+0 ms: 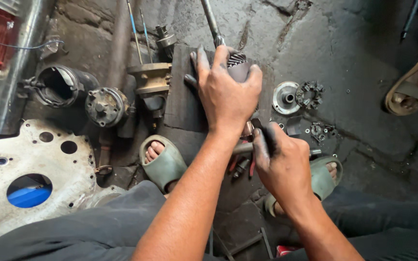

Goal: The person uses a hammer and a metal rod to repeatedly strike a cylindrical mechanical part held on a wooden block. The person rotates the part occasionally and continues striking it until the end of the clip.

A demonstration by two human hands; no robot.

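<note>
The fingers (204, 60) of the left hand (226, 94) are curled and clamped over a grey toothed gear part (236, 62), which sits on the end of a slim metal shaft (210, 21) running away up the floor. That part rests on a dark flat board (182, 104) lying on the stained concrete floor (354, 53). The right hand (281, 162) is closed, blackened fingers (262, 147) wrapped together around a short metal rod (242, 148), just below the left wrist; red-handled tools (240, 166) show beneath it, mostly hidden.

Beside the board on the right lie a round metal disc (285, 97), a dark toothed ring piece (310, 94) and a small dark bracket (320, 131), with tiny bits scattered near. On the left stand a brass-coloured housing (150, 77), a round flanged motor cap (105, 106) and a black open cylinder (61, 86). A pale metal plate with holes (35, 159) lies lower left. The person's feet wear grey-green sandals (166, 164), one each side of the arms. Another sandalled foot (412, 89) shows at the far right edge
</note>
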